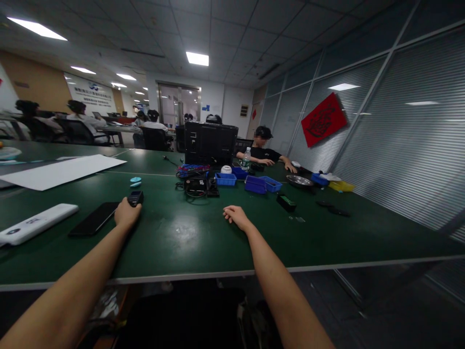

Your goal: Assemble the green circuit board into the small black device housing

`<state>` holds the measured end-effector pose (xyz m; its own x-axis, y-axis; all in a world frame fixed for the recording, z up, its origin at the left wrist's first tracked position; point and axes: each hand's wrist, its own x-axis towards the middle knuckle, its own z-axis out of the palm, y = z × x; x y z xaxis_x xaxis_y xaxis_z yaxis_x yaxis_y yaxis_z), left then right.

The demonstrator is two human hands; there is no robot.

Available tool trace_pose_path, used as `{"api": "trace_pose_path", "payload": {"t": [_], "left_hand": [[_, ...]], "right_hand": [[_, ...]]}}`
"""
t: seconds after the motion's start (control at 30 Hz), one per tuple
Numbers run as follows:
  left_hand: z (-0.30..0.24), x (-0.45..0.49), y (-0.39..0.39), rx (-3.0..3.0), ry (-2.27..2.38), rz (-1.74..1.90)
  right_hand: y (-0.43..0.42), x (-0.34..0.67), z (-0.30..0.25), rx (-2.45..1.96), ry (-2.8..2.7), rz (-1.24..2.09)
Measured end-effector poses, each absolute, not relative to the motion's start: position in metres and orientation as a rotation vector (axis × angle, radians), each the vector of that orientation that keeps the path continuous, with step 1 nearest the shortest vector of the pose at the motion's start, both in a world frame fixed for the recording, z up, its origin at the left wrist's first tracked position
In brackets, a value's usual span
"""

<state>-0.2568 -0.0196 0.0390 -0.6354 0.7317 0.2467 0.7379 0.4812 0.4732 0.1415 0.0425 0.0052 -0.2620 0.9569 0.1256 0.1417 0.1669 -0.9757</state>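
My left hand (126,213) is on the left part of the green table, closed round a small black device (135,197) with a greyish face like a screen. Just left of that hand lies a flat black tablet-like slab (95,219), and beyond it a light-blue round item (135,180). Near the table's middle rests my right hand (236,216), its fingers curled loosely inward. Nothing shows in it, and only bare tabletop is around it.
Farther left are a long white device (39,223) and a white sheet (69,169). Ahead stand a black monitor (210,143), cables with a black box (196,185), blue trays (225,179), a bottle (246,158) and a metal bowl (300,181). A person (267,152) sits across the table.
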Motion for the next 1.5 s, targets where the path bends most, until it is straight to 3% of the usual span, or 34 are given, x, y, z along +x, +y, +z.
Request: {"api": "trace_pose_path", "payload": {"t": [0.4, 0.87, 1.1, 1.5], "left_hand": [[0.042, -0.222, -0.026, -1.589, -2.59, -0.849], [0.025, -0.1, -0.011, -2.025, -2.31, -0.777], [0.021, -0.027, -0.01, -2.188, -2.149, -0.92], [-0.003, 0.018, -0.002, -2.487, -2.036, -1.305]], "right_hand": [[0.043, 0.141, 0.005, -1.079, -1.619, 1.163], [0.048, 0.14, -0.001, -1.081, -1.609, 1.169], [0.047, 0.138, -0.001, -1.101, -1.6, 1.153], [0.03, 0.139, 0.013, -1.547, -1.797, 0.355]]}}
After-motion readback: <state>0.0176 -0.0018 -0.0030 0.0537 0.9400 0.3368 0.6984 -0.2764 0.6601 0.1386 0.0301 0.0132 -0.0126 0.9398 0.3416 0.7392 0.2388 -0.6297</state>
